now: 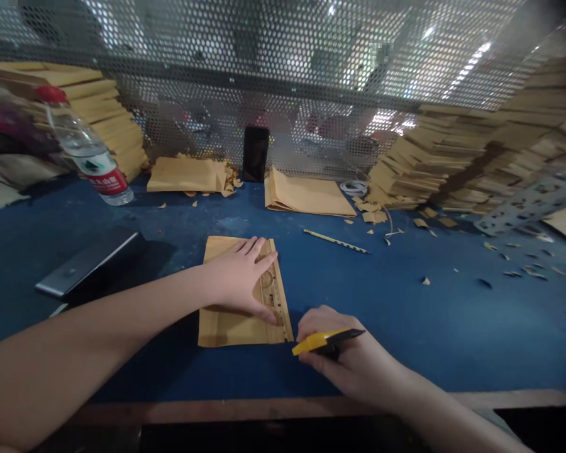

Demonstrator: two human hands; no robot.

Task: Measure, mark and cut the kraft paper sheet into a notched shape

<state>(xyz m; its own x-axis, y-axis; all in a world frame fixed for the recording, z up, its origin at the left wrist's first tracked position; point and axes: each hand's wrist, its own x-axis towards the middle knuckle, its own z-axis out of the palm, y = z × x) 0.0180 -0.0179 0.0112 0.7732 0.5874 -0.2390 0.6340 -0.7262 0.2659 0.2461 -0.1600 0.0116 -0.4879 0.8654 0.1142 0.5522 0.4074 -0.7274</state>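
My left hand [238,277] lies flat with fingers spread. It presses a clear plastic ruler [276,296] down along the right edge of a brown kraft-paper piece [231,327], which looks folded. Near the lower right corner of that paper, my right hand [353,355] is closed around what looks like a yellow-and-black utility knife [318,343]. Its blade is hard to make out. The ruler is partly covered by my left thumb and fingers.
A pencil [337,241] lies beyond my right hand. Kraft paper stacks [104,119], a water bottle [97,163], a phone [255,154] and folded kraft sheets [311,194] line the perforated metal screen [193,75]. A dark flat device [87,267] sits left; paper scraps [426,281] dot the blue tabletop [396,302].
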